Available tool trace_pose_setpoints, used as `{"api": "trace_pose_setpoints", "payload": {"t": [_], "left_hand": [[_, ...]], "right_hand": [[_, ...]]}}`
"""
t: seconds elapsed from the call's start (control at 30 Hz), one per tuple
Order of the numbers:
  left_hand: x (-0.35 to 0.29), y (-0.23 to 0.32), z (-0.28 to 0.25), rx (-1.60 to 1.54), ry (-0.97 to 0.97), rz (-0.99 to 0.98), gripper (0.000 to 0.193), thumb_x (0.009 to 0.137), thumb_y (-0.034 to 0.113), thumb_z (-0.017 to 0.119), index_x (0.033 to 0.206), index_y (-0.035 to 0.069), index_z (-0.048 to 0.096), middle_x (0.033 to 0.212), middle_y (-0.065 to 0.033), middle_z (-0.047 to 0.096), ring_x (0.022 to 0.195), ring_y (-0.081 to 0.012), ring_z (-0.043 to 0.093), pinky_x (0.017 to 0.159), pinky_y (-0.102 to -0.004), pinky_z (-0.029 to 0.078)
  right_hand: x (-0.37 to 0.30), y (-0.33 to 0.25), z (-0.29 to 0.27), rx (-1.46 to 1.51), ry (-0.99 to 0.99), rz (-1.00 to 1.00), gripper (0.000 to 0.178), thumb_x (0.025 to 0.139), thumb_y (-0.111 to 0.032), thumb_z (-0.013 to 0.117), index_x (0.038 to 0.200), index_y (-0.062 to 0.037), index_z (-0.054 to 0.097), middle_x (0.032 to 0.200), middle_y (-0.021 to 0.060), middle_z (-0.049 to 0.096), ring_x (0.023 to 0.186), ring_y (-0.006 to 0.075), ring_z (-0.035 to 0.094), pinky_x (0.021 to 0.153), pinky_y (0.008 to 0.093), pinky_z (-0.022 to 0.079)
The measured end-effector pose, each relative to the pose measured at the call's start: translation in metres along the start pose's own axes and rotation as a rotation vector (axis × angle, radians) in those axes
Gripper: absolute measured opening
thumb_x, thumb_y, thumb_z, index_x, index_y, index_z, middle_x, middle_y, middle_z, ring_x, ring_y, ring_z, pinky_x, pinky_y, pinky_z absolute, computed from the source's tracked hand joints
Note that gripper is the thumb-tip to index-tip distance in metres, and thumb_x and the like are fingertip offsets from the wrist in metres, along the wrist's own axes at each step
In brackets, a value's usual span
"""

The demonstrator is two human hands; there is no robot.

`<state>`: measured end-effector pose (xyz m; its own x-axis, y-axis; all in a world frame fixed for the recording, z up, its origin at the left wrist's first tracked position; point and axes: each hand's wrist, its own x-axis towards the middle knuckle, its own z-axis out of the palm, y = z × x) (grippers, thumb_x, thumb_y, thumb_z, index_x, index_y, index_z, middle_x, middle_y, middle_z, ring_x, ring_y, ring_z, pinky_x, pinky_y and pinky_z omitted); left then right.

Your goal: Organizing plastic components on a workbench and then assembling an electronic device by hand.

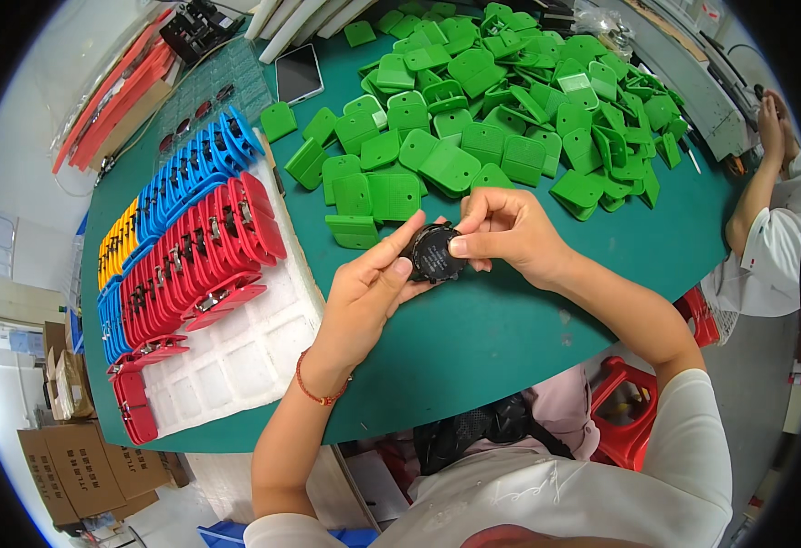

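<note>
A round black watch case [437, 253], its flat printed face turned up, is held in front of me over the green tabletop. My left hand [368, 290] grips it from the left, the thumb and fingers round its edge. On its right side, my right hand [515, 236] pinches the rim between thumb and fingers. What lies beneath the case is hidden by my fingers. Just beyond my hands spreads a heap of green plastic pieces [455, 167], bent plates with a small hole, the closest by my left fingertips.
On the left, a white foam tray [227, 365] bears rows of red [176, 265], blue [185, 173] and yellow [117, 245] plastic holders with dark parts in them. A phone [299, 73] lies at the back. Cardboard boxes [90, 470] stand lower left; another person's arm [755, 196] is at right.
</note>
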<state>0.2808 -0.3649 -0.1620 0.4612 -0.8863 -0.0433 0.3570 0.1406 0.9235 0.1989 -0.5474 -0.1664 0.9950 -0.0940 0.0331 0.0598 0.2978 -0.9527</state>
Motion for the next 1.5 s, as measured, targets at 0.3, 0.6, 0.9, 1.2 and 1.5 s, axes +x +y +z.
{"api": "trace_pose_setpoints", "payload": {"t": [0.3, 0.6, 0.9, 1.2, 1.5], "left_hand": [[-0.001, 0.0, 0.0, 0.027, -0.016, -0.006, 0.04, 0.091, 0.007, 0.034, 0.131, 0.002, 0.028, 0.13, -0.012, 0.036, 0.113, -0.0204, 0.043, 0.094, -0.0318, 0.038], [-0.001, 0.001, 0.005, 0.017, 0.022, 0.002, 0.043, 0.089, 0.006, 0.038, 0.13, -0.001, 0.027, 0.124, -0.0138, 0.041, 0.109, -0.0208, 0.047, 0.09, -0.029, 0.042], [-0.002, -0.005, 0.009, 0.213, 0.063, 0.093, 0.052, 0.083, -0.003, 0.049, 0.129, -0.003, 0.027, 0.12, -0.0145, 0.046, 0.104, -0.0147, 0.049, 0.088, -0.0249, 0.04], [-0.001, -0.011, 0.015, 0.263, 0.091, 0.236, 0.027, 0.083, -0.006, 0.045, 0.11, -0.006, 0.041, 0.124, -0.0198, 0.041, 0.105, -0.0152, 0.049, 0.088, -0.0245, 0.041], [-0.003, -0.013, 0.018, 0.458, 0.018, 0.329, 0.023, 0.079, -0.01, 0.044, 0.102, -0.006, 0.045, 0.127, -0.0245, 0.037, 0.098, -0.0116, 0.051, 0.07, -0.0205, 0.044]], "right_hand": [[0.0, 0.001, 0.001, -0.032, 0.016, -0.005, 0.015, 0.072, -0.004, 0.066, 0.07, -0.0023, 0.051, 0.065, 0.0052, 0.056, 0.054, 0.0076, 0.052, 0.047, 0.0193, 0.04], [-0.002, 0.002, 0.001, -0.067, 0.042, -0.02, 0.018, 0.072, -0.005, 0.067, 0.07, -0.0034, 0.049, 0.065, 0.0035, 0.056, 0.054, 0.0057, 0.052, 0.047, 0.0179, 0.039], [-0.004, 0.01, 0.004, -0.114, 0.03, -0.079, 0.021, 0.071, -0.005, 0.069, 0.069, -0.0052, 0.048, 0.068, 0.0013, 0.057, 0.056, 0.0011, 0.049, 0.049, 0.0147, 0.037], [-0.004, 0.01, 0.008, -0.09, 0.025, -0.215, 0.026, 0.07, -0.006, 0.067, 0.075, -0.0072, 0.042, 0.058, -0.0064, 0.035, 0.051, 0.0011, 0.032, 0.046, 0.0171, 0.026], [-0.007, 0.011, -0.001, -0.865, -0.2, -0.496, 0.019, 0.071, -0.019, 0.055, 0.07, -0.0027, 0.046, 0.059, 0.0092, 0.044, 0.05, 0.0251, 0.044, 0.044, 0.0344, 0.033]]}}
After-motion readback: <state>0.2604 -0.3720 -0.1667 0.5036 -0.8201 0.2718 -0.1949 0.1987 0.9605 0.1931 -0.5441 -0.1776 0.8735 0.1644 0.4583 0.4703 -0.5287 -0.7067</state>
